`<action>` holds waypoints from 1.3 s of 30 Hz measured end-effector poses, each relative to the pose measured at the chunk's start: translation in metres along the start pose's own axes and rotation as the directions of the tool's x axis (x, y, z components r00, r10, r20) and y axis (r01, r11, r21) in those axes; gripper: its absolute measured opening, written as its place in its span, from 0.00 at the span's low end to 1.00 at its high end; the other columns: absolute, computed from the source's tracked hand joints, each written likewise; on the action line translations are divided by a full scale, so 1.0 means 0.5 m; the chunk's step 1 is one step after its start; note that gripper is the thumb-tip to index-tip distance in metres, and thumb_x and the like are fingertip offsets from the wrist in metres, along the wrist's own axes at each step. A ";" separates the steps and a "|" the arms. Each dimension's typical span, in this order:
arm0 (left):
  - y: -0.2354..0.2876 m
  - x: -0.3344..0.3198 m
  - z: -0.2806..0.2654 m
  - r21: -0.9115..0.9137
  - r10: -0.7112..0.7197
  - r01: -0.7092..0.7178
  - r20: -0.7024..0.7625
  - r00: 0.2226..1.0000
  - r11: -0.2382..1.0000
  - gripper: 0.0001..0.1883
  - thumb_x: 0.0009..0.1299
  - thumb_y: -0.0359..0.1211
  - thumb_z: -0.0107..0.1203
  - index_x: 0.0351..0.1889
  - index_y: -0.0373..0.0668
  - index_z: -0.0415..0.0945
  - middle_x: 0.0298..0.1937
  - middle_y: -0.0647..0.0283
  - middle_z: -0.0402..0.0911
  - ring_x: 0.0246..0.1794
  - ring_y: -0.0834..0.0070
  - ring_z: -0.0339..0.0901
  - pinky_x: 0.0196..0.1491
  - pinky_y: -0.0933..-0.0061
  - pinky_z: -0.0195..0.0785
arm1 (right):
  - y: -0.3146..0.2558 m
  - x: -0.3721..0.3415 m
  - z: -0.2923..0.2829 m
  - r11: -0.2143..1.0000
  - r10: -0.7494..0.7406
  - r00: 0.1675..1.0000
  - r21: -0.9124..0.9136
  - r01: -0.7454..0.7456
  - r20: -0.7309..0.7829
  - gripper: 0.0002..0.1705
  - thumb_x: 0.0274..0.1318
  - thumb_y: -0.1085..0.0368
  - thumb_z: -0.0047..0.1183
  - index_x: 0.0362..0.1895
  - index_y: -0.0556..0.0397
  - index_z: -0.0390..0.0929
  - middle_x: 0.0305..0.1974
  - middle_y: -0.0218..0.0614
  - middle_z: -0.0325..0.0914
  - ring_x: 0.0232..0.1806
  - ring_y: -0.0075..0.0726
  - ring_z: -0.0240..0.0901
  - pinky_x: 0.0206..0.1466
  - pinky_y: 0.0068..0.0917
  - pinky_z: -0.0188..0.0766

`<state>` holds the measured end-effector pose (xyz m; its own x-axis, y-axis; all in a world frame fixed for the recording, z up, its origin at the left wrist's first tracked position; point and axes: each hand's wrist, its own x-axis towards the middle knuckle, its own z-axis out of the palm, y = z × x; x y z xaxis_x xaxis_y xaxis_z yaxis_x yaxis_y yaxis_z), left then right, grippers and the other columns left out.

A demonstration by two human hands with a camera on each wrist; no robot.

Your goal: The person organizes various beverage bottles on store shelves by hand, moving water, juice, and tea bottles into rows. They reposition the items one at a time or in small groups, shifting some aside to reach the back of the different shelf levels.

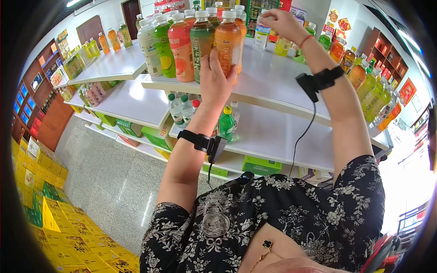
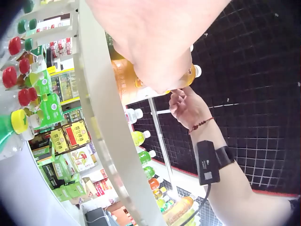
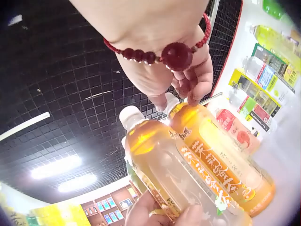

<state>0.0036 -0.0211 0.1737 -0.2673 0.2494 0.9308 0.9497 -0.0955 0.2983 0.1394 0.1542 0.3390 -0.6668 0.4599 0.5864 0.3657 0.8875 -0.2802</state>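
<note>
My left hand (image 1: 216,79) grips the lower part of an orange-labelled tea bottle (image 1: 227,41) at the right front of a bottle group, thumb on its near side. In the right wrist view its fingers (image 3: 150,205) wrap the bottle's side. A second orange tea bottle (image 3: 221,160) stands close behind. Left of the gripped bottle are a dark green one (image 1: 202,41), a pink one (image 1: 180,50) and a lime green one (image 1: 164,50). Raised right of the group, my right hand (image 1: 280,22) holds nothing, fingers loosely bent near a blue-labelled bottle (image 1: 261,34).
The white shelf (image 1: 282,93) carries the bottles, with more drinks lined up at its right end (image 1: 373,91). Below are capped bottles, including a green one (image 1: 226,123), and a green carton (image 1: 261,165). Yellow cartons (image 1: 77,236) are stacked on the floor at left. Cables hang from both wrist cameras.
</note>
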 end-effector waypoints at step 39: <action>-0.059 -0.090 -0.006 -0.200 -0.026 0.046 0.101 0.995 0.979 0.36 0.58 0.32 0.65 0.62 0.36 0.58 0.41 0.54 0.67 0.37 0.62 0.68 0.42 0.62 0.67 | 0.112 0.083 0.006 0.948 0.012 0.984 -0.312 -0.067 -0.175 0.34 0.44 0.35 0.57 0.42 0.52 0.82 0.38 0.49 0.81 0.42 0.49 0.78 0.48 0.38 0.72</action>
<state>-0.0130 -0.0322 0.1236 -0.2741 0.3481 0.8965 0.8846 -0.2744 0.3770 0.1302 0.2230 0.3453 -0.5385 0.4585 0.7070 0.5940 0.8016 -0.0674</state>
